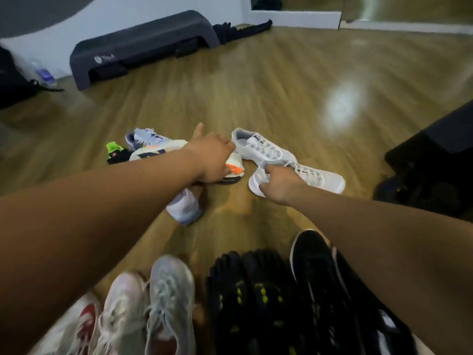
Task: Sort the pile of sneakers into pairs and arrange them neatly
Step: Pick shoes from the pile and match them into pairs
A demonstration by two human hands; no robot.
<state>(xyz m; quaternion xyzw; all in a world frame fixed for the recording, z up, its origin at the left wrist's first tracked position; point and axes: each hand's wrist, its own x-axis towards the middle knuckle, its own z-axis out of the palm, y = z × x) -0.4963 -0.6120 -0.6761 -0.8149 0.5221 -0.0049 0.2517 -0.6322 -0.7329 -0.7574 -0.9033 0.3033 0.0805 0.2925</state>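
Now | we grip the white sneaker (pixel 314 179) by its heel with our right hand (pixel 279 187), sole on the floor (pixel 256 98) | its mate (pixel 263 148) just behind it | left of it, our left hand (pixel 212 160) curls over the orange sneaker (pixel 234 166), thumb up | lilac sneaker (pixel 147 135) farther left | row (pixel 171 290) of sneakers nearer us than it

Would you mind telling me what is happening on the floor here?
A person is sorting sneakers on the wooden floor. Their right hand grips the heel of a white mesh sneaker, beside its matching white sneaker. Their left hand holds a cream sneaker with orange markings in the remaining pile. Nearer the person, pale grey-pink sneakers, black toe shoes with yellow marks and black sneakers stand in a row.
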